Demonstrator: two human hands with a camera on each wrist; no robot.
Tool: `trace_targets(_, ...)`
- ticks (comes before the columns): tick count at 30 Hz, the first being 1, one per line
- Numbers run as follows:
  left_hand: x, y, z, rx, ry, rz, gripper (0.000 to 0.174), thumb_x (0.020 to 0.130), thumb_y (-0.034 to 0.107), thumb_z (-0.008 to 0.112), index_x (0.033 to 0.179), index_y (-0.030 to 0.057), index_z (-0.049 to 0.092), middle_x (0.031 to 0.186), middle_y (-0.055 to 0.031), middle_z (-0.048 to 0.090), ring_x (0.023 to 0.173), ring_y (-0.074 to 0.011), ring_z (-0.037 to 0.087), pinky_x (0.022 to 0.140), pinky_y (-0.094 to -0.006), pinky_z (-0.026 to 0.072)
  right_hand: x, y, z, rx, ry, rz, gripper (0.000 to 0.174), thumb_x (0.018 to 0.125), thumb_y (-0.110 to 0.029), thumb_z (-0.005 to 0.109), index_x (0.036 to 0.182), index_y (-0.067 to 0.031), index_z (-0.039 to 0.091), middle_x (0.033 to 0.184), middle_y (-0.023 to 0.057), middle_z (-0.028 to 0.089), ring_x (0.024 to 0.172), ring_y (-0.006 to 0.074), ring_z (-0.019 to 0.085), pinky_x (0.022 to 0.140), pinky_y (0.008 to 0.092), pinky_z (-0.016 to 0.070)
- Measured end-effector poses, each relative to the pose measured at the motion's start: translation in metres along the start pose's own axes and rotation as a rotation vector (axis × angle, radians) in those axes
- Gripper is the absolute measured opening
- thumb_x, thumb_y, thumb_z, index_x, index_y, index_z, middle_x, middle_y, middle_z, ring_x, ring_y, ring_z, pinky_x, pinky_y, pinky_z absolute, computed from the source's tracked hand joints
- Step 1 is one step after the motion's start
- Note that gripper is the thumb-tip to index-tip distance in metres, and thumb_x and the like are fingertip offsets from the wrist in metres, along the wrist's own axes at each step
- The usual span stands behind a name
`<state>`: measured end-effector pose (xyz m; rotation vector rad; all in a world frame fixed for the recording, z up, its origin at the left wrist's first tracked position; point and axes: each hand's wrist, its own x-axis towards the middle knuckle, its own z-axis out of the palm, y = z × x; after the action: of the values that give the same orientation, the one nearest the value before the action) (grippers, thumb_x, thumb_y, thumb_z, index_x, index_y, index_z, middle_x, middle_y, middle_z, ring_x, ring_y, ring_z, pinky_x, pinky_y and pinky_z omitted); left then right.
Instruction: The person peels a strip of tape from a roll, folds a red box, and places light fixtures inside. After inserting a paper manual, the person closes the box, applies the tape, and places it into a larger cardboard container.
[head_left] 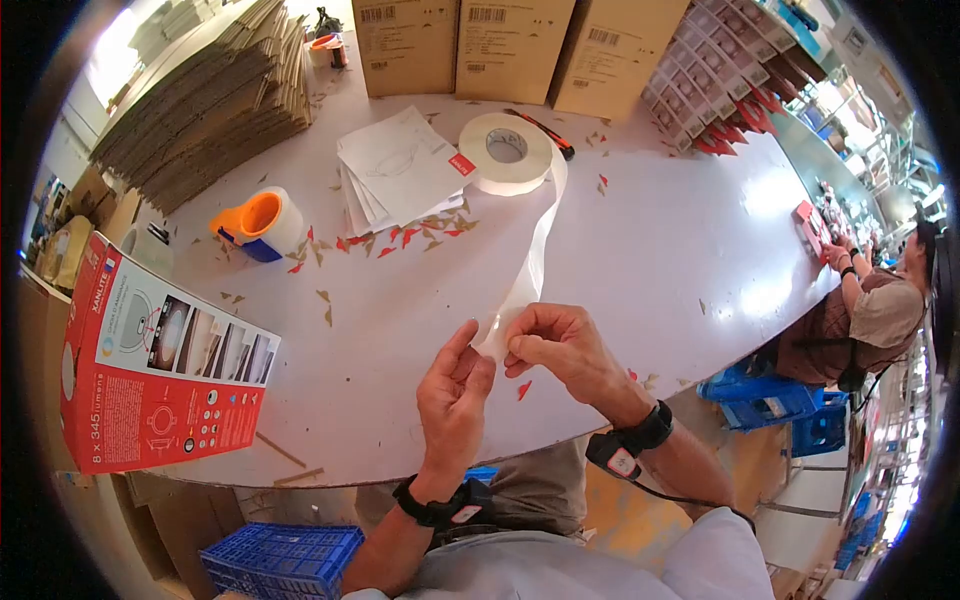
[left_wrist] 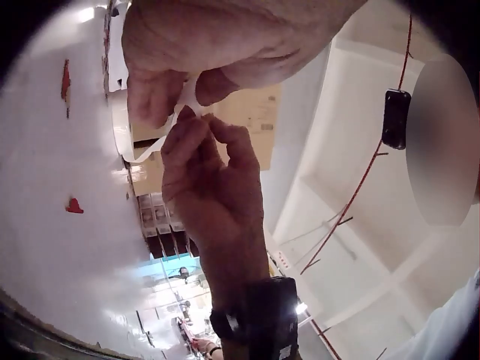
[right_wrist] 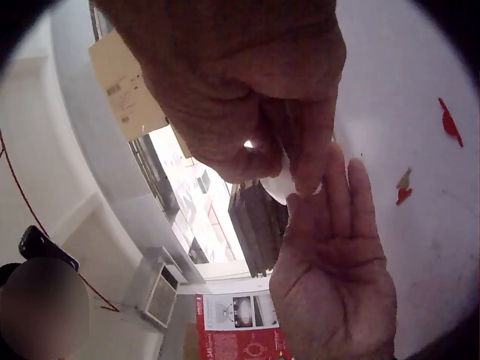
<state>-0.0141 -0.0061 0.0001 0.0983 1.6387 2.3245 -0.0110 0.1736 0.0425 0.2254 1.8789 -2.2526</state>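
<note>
A roll of white label strip [head_left: 482,178] lies on the table, and its loose strip [head_left: 538,250] runs down to both hands near the table's front edge. My right hand [head_left: 568,352] pinches the strip's end between thumb and curled index finger. From the other side my left hand [head_left: 452,400] holds the strip by thumb and index finger, its other fingers fairly straight, palm turned up. In the left wrist view, white strip [left_wrist: 190,91] shows between the left thumb and fingers. The right fingers partly hide the strip [right_wrist: 279,186] in the right wrist view.
Beyond the hands lie papers [head_left: 400,165], an orange tape dispenser [head_left: 262,212] and a utility knife [head_left: 545,135]. A red printed box [head_left: 170,370] stands left. Cardboard sheets [head_left: 215,100] and brown cartons [head_left: 512,50] line the back. Another person [head_left: 880,310] works at right.
</note>
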Motion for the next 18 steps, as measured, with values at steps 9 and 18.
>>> trace_targets(9, 0.004, -0.001, 0.007, -0.207, 0.13, -0.07, 0.046, 0.103, 0.003, 0.057, 0.147, -0.0066, 0.048, 0.104, -0.0053, 0.065, 0.104, -0.0143, 0.066, 0.104, -0.0355, 0.0558, -0.003, 0.018, -0.006, -0.232, 0.107, -0.187, 0.02, 0.093, -0.013, 0.07, 0.105, 0.0024, 0.071, 0.093, 0.003, 0.068, 0.084, 0.0129, 0.067, 0.072, 0.03, 0.0597)
trace_targets(18, -0.005, 0.02, 0.007, -0.1, -0.068, -0.137, 0.048, 0.106, 0.01, 0.05, 0.149, -0.0076, 0.04, 0.144, -0.0254, 0.054, 0.125, -0.0257, 0.062, 0.107, -0.0335, 0.0523, 0.004, 0.033, -0.006, 0.099, -0.106, -0.129, 0.015, 0.09, -0.024, 0.064, 0.082, -0.012, 0.068, 0.085, -0.0068, 0.065, 0.076, 0.0043, 0.049, 0.066, 0.0246, 0.0372)
